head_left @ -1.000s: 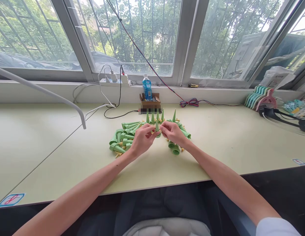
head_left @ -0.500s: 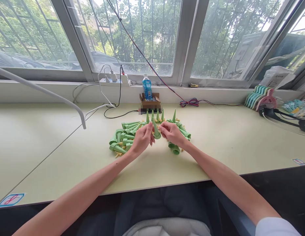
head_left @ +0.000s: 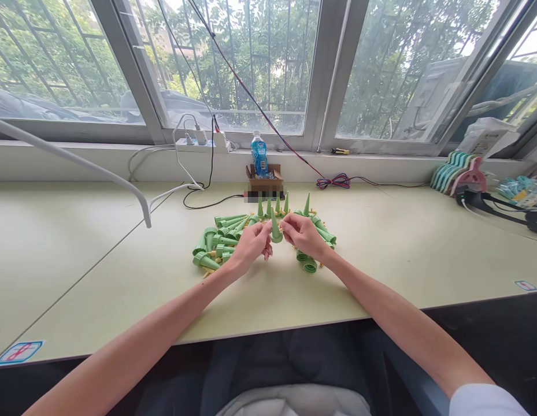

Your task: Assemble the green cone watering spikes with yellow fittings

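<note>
The bare left forearm [head_left: 151, 341] and bare right forearm [head_left: 392, 309] are slanting inward across the front edge of the pale yellow-green worktop [head_left: 272, 306]. The left hand [head_left: 251, 241] is gripping between thumb and forefinger, other fingers curling below; the right hand [head_left: 303, 233] is facing it, just apart, fingertips pinching.

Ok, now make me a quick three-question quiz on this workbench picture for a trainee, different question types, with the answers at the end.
1. True or false: the left hand holds a green cone with its tip pointing up.
2. What colour is the bottle near the window? A: red. B: blue. C: yellow.
3. Fill in the blank: as pictured, the coiled cable lies to the ____ of the small cardboard box.

Key: 1 true; 2 B; 3 right.
</note>
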